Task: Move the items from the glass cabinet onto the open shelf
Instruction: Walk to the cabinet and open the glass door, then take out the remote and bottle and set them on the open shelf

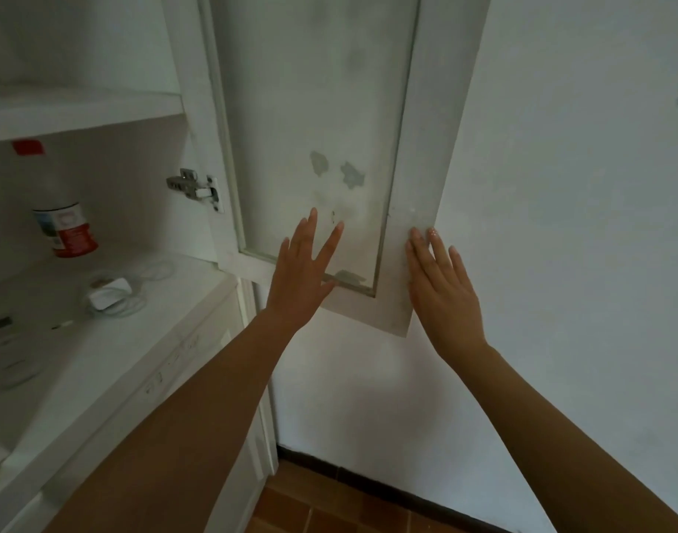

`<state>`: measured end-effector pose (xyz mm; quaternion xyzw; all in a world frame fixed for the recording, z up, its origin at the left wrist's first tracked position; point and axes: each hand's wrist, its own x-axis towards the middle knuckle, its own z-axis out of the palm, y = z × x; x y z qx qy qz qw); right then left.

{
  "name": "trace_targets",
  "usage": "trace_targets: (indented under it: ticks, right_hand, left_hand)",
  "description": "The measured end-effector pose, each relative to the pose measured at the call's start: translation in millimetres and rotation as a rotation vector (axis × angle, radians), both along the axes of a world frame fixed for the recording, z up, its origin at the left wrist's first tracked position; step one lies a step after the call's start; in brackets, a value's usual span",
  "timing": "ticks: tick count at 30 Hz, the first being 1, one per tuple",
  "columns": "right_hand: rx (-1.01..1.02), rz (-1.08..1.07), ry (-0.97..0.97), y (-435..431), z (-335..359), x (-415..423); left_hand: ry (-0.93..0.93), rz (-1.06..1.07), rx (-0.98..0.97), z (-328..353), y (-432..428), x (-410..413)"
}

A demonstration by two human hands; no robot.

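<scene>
The glass cabinet door [418, 209] stands swung open toward the wall, its pane smudged. My left hand [304, 273] is spread flat in front of the lower pane and holds nothing. My right hand [439, 290] lies flat with its fingertips on the door's outer frame edge. Inside the cabinet, on the bottom shelf [168, 302], stands a clear bottle with a red cap and red label [62, 209]. In front of the bottle lies a white charger with a coiled cable [112, 292]. A white box with print [5, 348] lies at the far left.
An upper cabinet shelf [79, 113] runs across the top left. A metal hinge [195, 188] joins door and cabinet. Lower cabinet doors [199, 378] are below the shelf. A white wall [560, 225] is on the right; brown floor tiles [329, 509] lie below.
</scene>
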<state>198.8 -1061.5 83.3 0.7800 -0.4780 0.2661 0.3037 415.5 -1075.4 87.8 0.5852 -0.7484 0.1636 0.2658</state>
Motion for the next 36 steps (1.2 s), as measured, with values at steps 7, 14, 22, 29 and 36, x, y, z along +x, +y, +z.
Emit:
trace_targets:
  ticks: [7, 14, 22, 29, 36]
  right_hand:
    - [0.051, -0.015, -0.05, -32.8, 4.0, 3.5]
    - [0.094, 0.116, -0.176, -45.6, 0.1, 20.0]
    - [0.045, 0.467, -0.362, -38.8, 2.4, 81.0]
    - [0.38, 0.847, -0.406, -30.2, 4.8, 143.3]
    - [0.651, 1.009, -0.311, -11.4, -9.8, 186.7]
  left_hand:
    - [-0.064, 0.064, 0.071, -0.3, -26.9, -11.6]
    - [-0.06, 0.071, 0.082, 5.7, -25.6, -11.6]
    - [0.12, 0.234, 0.016, 0.9, 17.1, 51.6]
    - [0.164, 0.572, 0.016, -7.3, 92.1, 112.1]
    - [0.223, 0.893, 0.1, -29.9, 160.1, 132.3]
